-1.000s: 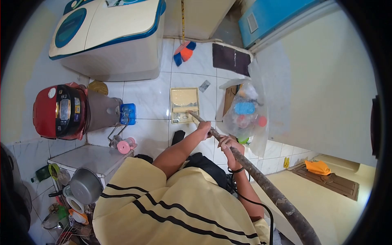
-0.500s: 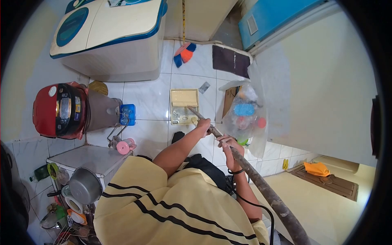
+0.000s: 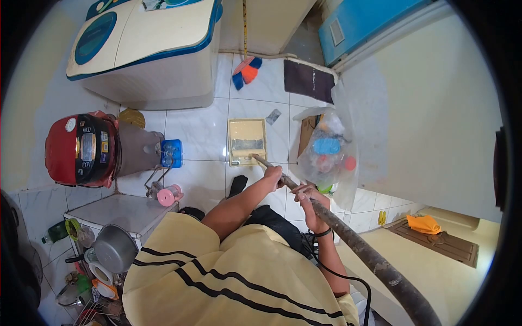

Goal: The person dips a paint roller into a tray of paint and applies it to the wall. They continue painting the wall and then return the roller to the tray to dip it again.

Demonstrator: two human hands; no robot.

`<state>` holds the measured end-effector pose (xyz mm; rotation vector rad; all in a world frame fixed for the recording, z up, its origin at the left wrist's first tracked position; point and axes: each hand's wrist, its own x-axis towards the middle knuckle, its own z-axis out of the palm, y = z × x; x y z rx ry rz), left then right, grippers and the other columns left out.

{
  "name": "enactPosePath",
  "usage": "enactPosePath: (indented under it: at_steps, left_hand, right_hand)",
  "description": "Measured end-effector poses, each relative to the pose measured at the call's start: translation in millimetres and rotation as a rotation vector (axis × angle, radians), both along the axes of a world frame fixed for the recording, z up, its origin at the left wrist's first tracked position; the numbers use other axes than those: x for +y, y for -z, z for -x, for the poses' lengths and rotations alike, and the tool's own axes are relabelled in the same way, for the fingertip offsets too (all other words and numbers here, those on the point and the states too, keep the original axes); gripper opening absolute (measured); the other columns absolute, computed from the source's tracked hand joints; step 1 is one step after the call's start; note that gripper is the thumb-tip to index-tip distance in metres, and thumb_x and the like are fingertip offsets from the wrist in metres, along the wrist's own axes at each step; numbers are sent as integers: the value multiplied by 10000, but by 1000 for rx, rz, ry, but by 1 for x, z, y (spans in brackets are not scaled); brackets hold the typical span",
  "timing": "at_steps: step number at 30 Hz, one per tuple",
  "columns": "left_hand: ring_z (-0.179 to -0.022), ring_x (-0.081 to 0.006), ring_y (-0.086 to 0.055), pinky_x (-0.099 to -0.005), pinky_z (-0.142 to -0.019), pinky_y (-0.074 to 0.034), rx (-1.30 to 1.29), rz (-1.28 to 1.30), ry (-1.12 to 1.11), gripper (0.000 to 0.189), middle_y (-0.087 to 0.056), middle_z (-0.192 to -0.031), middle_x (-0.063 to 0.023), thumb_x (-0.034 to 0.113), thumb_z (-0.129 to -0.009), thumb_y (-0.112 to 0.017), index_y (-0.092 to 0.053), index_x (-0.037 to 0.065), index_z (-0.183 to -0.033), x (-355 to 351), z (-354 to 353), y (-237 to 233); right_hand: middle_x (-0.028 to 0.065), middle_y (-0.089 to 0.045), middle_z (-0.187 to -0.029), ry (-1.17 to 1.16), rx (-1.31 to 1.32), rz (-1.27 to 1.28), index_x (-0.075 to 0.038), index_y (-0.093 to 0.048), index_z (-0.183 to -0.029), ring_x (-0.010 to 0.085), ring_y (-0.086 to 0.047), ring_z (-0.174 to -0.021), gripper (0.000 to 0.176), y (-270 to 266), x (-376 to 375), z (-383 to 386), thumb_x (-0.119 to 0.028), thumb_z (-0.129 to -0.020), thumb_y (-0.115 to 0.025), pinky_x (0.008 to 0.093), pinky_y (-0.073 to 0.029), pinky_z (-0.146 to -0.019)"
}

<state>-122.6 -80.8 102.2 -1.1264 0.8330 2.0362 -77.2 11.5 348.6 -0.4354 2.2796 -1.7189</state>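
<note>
My left hand (image 3: 274,177) is closed round the lower part of a long, paint-spattered pole (image 3: 348,238). Further up the pole, my right hand (image 3: 311,200) grips it too, a dark band on that wrist. The pole slants from the lower right down to a cream paint roller (image 3: 244,155), which lies across the near end of a shallow paint tray (image 3: 265,130). Cream paint coats the far part of the tray, with a greyish strip across its middle. The tray rests on the white tiled floor.
A clear bag of plastic bottles (image 3: 326,149) stands right of the tray. To the left are a blue container (image 3: 171,153), a pink-lidded jug (image 3: 169,195) and a red rice cooker (image 3: 81,149). Beyond are a washing machine (image 3: 157,81), a broom (image 3: 247,71) and a dark mat (image 3: 309,81).
The roller has moved toward me, from the tray's middle to its near end. Both hands still hold the pole and have shifted slightly with it.
</note>
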Motion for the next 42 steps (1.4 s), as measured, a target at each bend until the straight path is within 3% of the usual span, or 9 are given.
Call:
enactPosePath:
  at_steps: [8, 11, 17, 20, 23, 26, 30, 33, 42]
  left_hand:
    - [-809, -255, -656, -459, -674, -557, 22, 17, -95, 204, -572, -897, -113, 178, -928, -497, -501, 55, -1090, -6, 17, 7]
    - [-735, -272, -666, -403, -558, -548, 8, 22, -110, 219, -582, -945, -138, 186, -936, -492, -488, 28, -1088, -12, 27, 6]
    - [-735, -276, -667, -415, -581, -547, 84, 49, -106, 204, -591, -901, -129, 186, -929, -484, -516, 26, -1052, -11, 33, 1]
    - [-764, -258, -664, -468, -635, -542, 76, 27, -84, 212, -605, -860, -112, 193, -914, -521, -504, 57, -1076, -5, 27, -4]
    - [-774, -249, -669, -455, -640, -542, 5, 13, -94, 219, -609, -868, -109, 205, -917, -517, -498, 65, -1085, -1, 20, -26]
    - [-781, -243, -658, -403, -605, -560, -5, 72, -50, 235, -618, -982, -142, 233, -946, -474, -541, 32, -1048, 2, 14, -29]
    - [-800, -242, -651, -405, -615, -565, -8, 37, -11, 245, -612, -985, -139, 240, -948, -484, -540, 33, -1065, 4, 6, -8]
    - [-832, -240, -676, -377, -568, -476, 5, 21, 3, 234, -612, -950, -116, 226, -932, -497, -480, 96, -1126, 4, 6, 3]
    - [-807, -258, -663, -459, -704, -541, 58, 6, -50, 246, -578, -902, -105, 206, -922, -518, -482, 70, -1124, -7, 28, 12]
  right_hand:
    - [113, -604, -774, -21, 60, -9, 18, -562, -759, 271, -635, -905, 189, 25, 2, 3, -38, -939, -558, 416, -442, -956]
    - [117, -605, -784, -8, 67, -23, 19, -564, -761, 273, -634, -912, 185, 28, -2, 5, -37, -938, -558, 416, -447, -943]
    - [122, -616, -810, 4, 48, 3, 20, -560, -755, 270, -634, -922, 196, 18, 0, 12, -45, -940, -559, 421, -440, -961]
    - [121, -620, -813, 4, 30, -4, 21, -559, -752, 269, -636, -924, 204, -2, 0, 12, -55, -942, -564, 426, -440, -965]
    - [120, -622, -805, 14, 17, -27, 22, -568, -751, 271, -640, -926, 216, -16, 0, 12, -74, -945, -573, 424, -442, -966]
    - [115, -624, -798, 5, -12, -41, 21, -580, -756, 271, -640, -927, 217, -18, 3, 12, -84, -946, -575, 415, -442, -972]
    - [111, -627, -796, 16, -62, -33, 19, -589, -762, 266, -640, -930, 212, -6, 6, 11, -84, -946, -572, 410, -443, -973]
    - [110, -626, -799, 28, -59, -36, 19, -589, -763, 262, -639, -931, 208, 2, 7, 10, -77, -946, -566, 410, -443, -971]
    - [115, -622, -812, 33, 0, 0, 22, -556, -747, 274, -632, -939, 211, 19, 4, 6, -54, -944, -561, 416, -437, -979]
